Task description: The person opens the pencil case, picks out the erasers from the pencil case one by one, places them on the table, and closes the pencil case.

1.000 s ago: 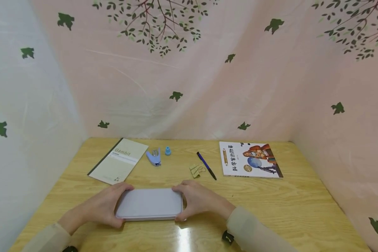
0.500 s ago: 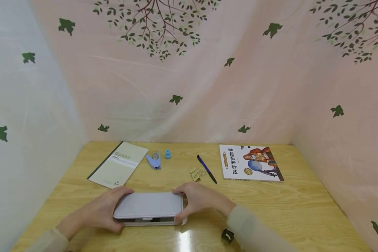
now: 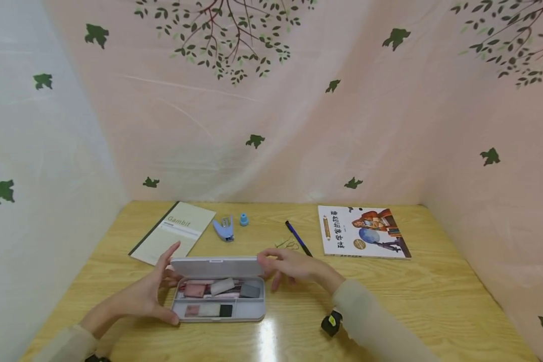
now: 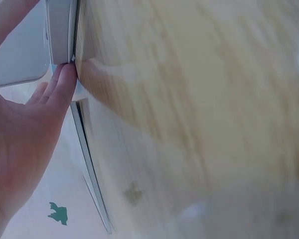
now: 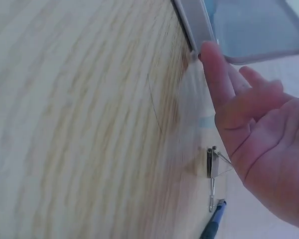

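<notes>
The tabletop (image 3: 434, 296) carries a book (image 3: 363, 232) at the far right and a notebook (image 3: 174, 232) at the far left. Near the front edge lies the case (image 3: 218, 300), its lid (image 3: 216, 266) raised upright. The left hand (image 3: 142, 296) touches the case's left end with fingers spread; the right hand (image 3: 294, 266) touches the lid's right edge, fingers relaxed. Behind it lie a pen (image 3: 298, 239), a stapler (image 3: 223, 229), a clip (image 5: 215, 164), and a small blue cap (image 3: 243, 219)

table (image 3: 416, 286): glossy varnished wood | pencil case (image 3: 249, 314): smooth matt plastic | notebook (image 3: 181, 234): matt paper
</notes>
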`<control>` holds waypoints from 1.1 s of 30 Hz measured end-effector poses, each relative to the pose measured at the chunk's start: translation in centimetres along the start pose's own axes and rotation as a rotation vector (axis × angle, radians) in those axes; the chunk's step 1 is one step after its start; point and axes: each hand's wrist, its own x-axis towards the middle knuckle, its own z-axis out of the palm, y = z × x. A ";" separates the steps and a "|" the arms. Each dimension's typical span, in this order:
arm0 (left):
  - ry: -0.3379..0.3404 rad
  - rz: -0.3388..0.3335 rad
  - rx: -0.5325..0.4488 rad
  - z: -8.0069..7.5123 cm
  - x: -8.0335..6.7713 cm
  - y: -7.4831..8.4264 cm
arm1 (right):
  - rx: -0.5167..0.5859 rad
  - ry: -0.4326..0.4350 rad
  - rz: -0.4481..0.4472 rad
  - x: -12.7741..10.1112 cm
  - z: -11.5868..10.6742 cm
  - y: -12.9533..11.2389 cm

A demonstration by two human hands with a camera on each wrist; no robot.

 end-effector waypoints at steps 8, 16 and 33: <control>0.036 0.075 -0.040 0.4 -0.4 -0.2 | 0.112 0.069 0.045 0.1 0.4 0.3; 0.028 0.006 0.024 0.3 -0.3 0.1 | 0.169 0.173 0.048 0.7 0.7 0.1; 0.029 -0.067 0.106 0.2 0.0 0.3 | 0.169 0.182 -0.019 -0.2 0.7 0.3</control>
